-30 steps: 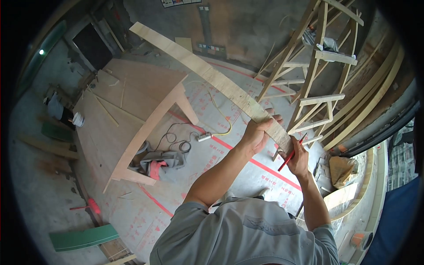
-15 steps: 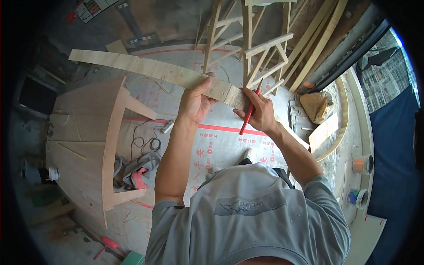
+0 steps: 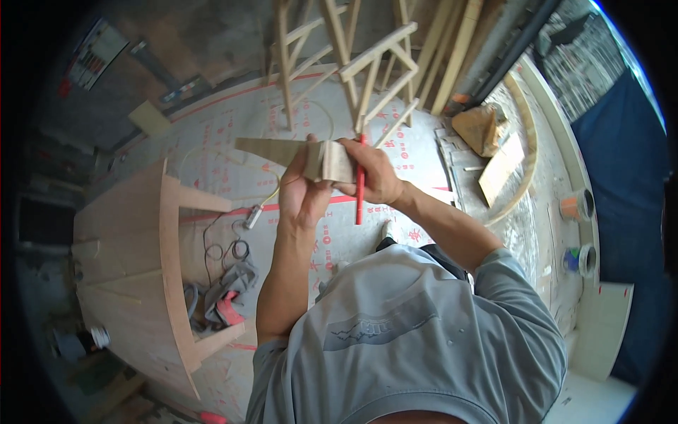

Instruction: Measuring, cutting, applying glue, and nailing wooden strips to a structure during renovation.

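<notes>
A: What are the two hands holding?

B: Both grip one long, thin strip of pale plywood (image 3: 296, 153), seen nearly end-on, so it looks short. The left hand (image 3: 305, 192) has its fingers curled round the strip from below, with the thumb pressed on its near face. The right hand (image 3: 371, 173) closes on the strip's right end, fingers wrapped over the top edge.

A: Anything else in the right hand?

B: Yes, a slim red pencil (image 3: 359, 185). It is pinched between the fingers and the palm and hangs down below the knuckles, with its upper end just beside the strip.

A: Where does the strip sit against the fingers?

B: It runs from the right fingertips, across the left fingers, and its free end sticks out to the left beyond the left thumb. The hands touch or nearly touch each other at the strip; I cannot tell which.

A: What lies around them?

B: Beyond the fingertips stands an open frame of pale wooden slats (image 3: 360, 63). Well left of the left hand lies a large curved plywood panel with ribs (image 3: 134, 261). Below the left wrist, on the printed floor sheeting (image 3: 233, 127), lie a grey and red power tool (image 3: 226, 297) and a coiled black cable (image 3: 236, 249). Far right of the right forearm are two rolls of tape (image 3: 579, 233).
</notes>
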Action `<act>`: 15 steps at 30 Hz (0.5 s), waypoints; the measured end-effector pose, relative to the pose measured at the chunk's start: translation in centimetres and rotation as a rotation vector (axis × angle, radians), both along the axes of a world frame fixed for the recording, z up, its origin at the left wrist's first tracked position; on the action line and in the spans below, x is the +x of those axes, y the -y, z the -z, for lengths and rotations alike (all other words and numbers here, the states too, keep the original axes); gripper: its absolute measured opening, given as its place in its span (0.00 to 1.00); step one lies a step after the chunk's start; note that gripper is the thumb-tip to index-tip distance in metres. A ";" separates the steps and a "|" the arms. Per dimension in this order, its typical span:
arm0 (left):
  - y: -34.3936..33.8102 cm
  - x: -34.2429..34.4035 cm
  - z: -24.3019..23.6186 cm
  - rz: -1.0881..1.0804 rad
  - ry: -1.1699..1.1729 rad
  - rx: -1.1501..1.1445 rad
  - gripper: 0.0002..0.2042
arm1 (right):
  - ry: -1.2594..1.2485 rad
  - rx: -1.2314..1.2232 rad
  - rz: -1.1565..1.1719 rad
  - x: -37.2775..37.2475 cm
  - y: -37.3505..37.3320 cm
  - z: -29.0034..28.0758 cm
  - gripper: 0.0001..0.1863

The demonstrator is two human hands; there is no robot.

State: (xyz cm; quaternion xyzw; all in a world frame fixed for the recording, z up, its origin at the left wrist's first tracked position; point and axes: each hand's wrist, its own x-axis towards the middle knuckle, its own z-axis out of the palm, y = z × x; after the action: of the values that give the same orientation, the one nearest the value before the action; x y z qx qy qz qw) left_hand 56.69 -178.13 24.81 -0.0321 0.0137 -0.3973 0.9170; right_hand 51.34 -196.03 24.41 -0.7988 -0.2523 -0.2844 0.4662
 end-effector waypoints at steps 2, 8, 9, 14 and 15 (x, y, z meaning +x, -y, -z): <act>-0.1 0.1 0.3 -0.040 0.099 0.033 0.14 | -0.008 0.008 0.001 0.0 0.2 0.2 0.37; -4.1 1.4 3.4 0.023 -0.039 0.086 0.17 | 0.165 0.063 0.685 -2.0 11.7 -1.2 0.35; -4.3 0.5 4.1 0.031 -0.056 0.101 0.17 | 0.206 0.028 0.854 -3.1 14.9 -2.4 0.28; -8.1 -1.6 12.8 -0.023 -0.433 0.395 0.17 | -0.200 0.064 1.114 -12.4 25.4 -2.3 0.18; -9.2 -2.0 14.8 -0.004 -0.439 0.401 0.17 | -0.126 0.153 0.941 -14.2 26.3 -2.0 0.17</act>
State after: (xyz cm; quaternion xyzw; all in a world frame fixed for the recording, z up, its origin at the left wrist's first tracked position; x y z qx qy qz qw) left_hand 54.67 -168.97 9.99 0.0643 0.2898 -0.3685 0.8809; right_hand 37.18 -222.31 26.40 -0.8054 0.1870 -0.4335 0.3584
